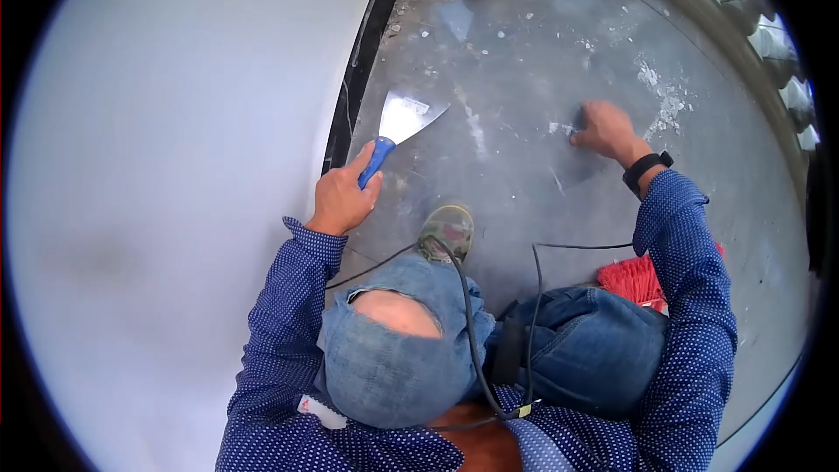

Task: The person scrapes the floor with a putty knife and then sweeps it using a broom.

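Observation:
My left hand (343,198) is wrapped round the blue handle of a putty knife (404,118), its wide shiny blade raised and pointing away from me, close to the wall's foot. My right hand (605,131) reaches out low over the grey floor (516,79), fingers bent and closed. A small dark edge shows by the fingertips, but what they hold cannot be made out. White residue lies on the floor just beside those fingers, and a patch of white flakes (669,105) is spread beyond the hand.
A white wall (175,166) with a black skirting strip (357,65) runs along my left. Red brush bristles (631,282) show beside my right leg. A black cable (468,297) loops over my legs. Pale balusters (769,31) line the far right.

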A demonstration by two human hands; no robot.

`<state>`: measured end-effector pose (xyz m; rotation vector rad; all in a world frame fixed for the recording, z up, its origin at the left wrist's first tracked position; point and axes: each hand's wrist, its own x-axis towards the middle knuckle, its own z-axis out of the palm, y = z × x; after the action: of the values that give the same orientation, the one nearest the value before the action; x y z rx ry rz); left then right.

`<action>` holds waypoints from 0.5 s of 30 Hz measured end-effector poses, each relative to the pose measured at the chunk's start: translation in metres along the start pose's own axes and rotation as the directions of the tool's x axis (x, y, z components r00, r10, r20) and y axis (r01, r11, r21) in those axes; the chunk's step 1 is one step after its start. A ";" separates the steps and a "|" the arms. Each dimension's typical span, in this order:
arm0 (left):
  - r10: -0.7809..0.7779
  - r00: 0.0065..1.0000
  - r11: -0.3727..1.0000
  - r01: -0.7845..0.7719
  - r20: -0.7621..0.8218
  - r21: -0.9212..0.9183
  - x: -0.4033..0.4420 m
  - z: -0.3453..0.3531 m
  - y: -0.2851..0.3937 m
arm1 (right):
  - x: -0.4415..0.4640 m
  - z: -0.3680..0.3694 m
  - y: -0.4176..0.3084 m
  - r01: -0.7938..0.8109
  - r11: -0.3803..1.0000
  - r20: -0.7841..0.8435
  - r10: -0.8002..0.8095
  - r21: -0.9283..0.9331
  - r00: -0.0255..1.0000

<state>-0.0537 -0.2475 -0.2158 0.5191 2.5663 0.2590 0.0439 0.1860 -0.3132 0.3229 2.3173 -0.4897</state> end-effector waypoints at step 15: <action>0.029 0.999 1.000 -0.029 0.022 -0.005 0.005 -0.007 0.022 | -0.003 0.007 0.006 0.071 0.997 -0.119 -0.071 -0.004 0.990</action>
<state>-0.0544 -0.2263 -0.2063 0.5553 2.5374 0.2673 0.0527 0.1875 -0.3172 0.2774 2.4513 -0.5186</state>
